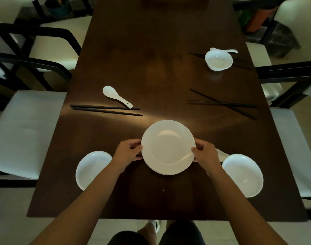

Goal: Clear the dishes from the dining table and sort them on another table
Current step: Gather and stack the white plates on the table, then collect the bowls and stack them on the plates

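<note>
A stack of white plates [168, 147] sits near the front of the dark wooden dining table [151, 59]. My left hand [128, 152] grips its left rim and my right hand [205, 154] grips its right rim. A white bowl [91, 169] lies left of my left arm, another white bowl [243, 175] right of my right arm. A white spoon [222, 153] peeks out behind my right hand. Further back lie a white spoon [115, 96], black chopsticks [107, 110], crossed chopsticks [223, 103], and a small bowl [218, 61] with a spoon [227, 50].
Chairs with pale cushions [24, 131] stand along the left side, and more chairs [296, 149] along the right. Black chair frames [36, 62] flank the table. An orange pot [259, 16] and a dark bag stand at the far right. My legs show below the table's front edge.
</note>
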